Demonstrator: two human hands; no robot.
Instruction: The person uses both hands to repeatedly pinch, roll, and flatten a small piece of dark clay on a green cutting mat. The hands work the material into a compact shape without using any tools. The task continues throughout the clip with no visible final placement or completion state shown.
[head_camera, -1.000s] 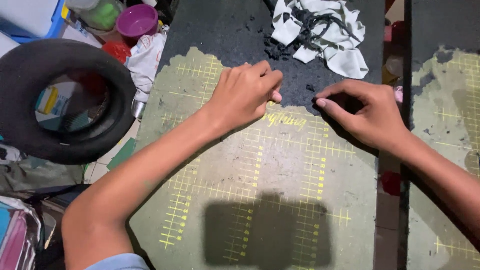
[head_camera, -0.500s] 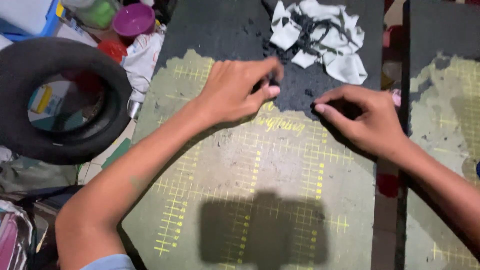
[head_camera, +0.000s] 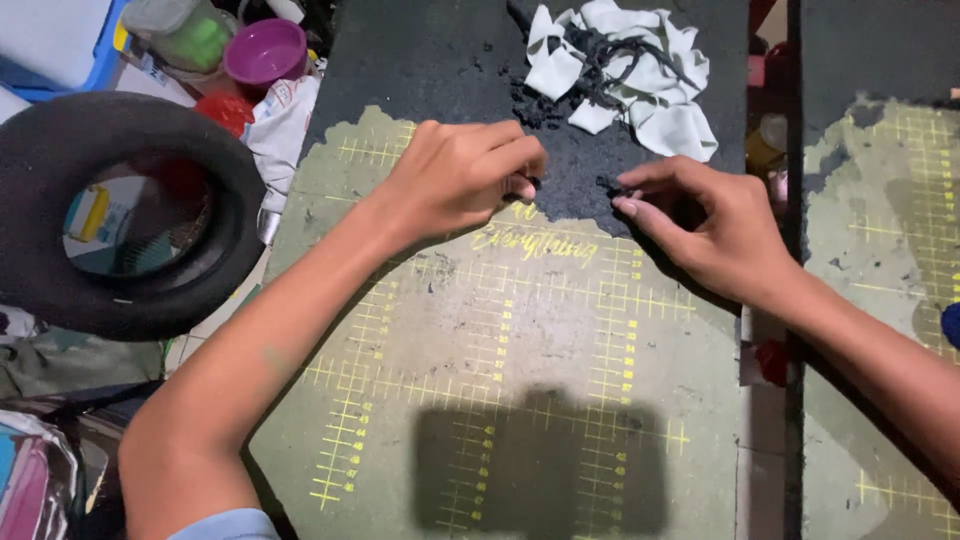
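Hands work at the worn edge of a green cutting mat (head_camera: 520, 360), where its yellow grid gives way to black. Left hand (head_camera: 460, 175) is curled, fingertips pinched on a small dark bit. Right hand (head_camera: 715, 225) pinches a black scrap (head_camera: 612, 186) just beside it. Beyond lie crumpled white cloth pieces (head_camera: 640, 80); a black tyre (head_camera: 120, 215) sits well left.

We see a worn cutting mat (head_camera: 520, 400), dull grey-green with a yellow grid, its far part rubbed down to black. On it lie white cloth scraps (head_camera: 640, 80) tangled with black strips. Beside the mat are a black rubber tyre (head_camera: 60, 160), a purple bowl (head_camera: 265, 50) and a pale green-tinted jar (head_camera: 185, 30).
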